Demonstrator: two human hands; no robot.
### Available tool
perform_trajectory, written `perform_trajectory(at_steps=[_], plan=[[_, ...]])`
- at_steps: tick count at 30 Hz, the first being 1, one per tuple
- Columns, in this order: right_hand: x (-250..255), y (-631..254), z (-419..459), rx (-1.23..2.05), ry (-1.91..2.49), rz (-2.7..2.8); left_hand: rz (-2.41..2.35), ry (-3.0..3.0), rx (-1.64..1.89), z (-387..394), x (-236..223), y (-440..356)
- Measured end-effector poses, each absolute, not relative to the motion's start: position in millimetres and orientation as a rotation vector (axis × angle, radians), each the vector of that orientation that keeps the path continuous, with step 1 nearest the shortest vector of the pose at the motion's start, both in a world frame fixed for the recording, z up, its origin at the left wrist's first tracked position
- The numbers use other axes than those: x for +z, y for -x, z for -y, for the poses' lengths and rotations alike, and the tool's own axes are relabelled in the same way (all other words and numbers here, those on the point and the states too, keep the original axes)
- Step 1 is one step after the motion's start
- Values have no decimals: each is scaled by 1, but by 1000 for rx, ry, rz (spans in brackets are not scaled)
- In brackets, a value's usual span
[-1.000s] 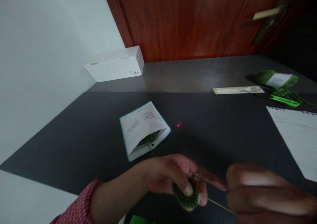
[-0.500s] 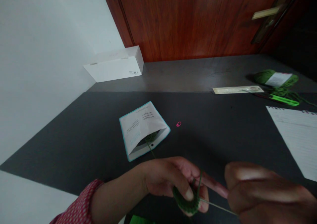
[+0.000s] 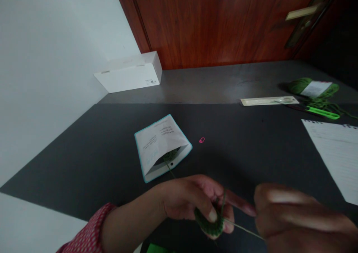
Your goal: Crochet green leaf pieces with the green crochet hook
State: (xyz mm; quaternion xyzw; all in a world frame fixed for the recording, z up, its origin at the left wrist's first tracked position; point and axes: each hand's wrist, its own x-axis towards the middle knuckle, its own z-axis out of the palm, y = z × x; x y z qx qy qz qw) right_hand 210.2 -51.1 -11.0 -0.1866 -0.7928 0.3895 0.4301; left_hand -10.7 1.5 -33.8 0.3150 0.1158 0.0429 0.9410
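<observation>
Near the bottom centre, my left hand (image 3: 195, 199) pinches a small curved piece of dark green crochet (image 3: 209, 226) between thumb and fingers, its index finger stretched out to the right. A strand of green yarn (image 3: 223, 202) runs over that finger to the piece. My right hand (image 3: 296, 217) is closed at the lower right on a crochet hook, whose thin pale shaft (image 3: 244, 229) reaches left into the edge of the crochet; its handle is hidden in the fist. More green yarn leads from a white pouch with a blue rim (image 3: 152, 143) toward my left hand.
A pink stitch marker (image 3: 201, 140) lies right of the pouch. Farther right are a pale flat packet (image 3: 268, 101), a bright green tool (image 3: 323, 112), a green yarn skein (image 3: 300, 86) and a lined notebook (image 3: 332, 152). A white box (image 3: 134, 75) stands at the back left.
The crochet piece and the hook's shaft have shifted slightly up and left. The stretched left index finger and the yarn over it have moved a little; both hands keep their hold.
</observation>
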Motion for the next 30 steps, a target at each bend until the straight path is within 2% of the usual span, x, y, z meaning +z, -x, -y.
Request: perform_trajectory(at_steps=[6, 11, 14, 24, 30], plan=[[-4, -193, 41, 1361, 717, 1399, -464, -737, 295, -4, -15, 15], [-9, -183, 37, 1494, 846, 1044, -636, -834, 469, -5, -2, 16], [-8, -185, 38, 1409, 834, 1149, -663, -824, 460, -5, -1, 15], [-7, -217, 44, 859, 390, 2087, -302, -624, 150, -4, -26, 15], [-13, -214, 43, 668, 337, 2205, -241, -599, 83, -3, -29, 13]])
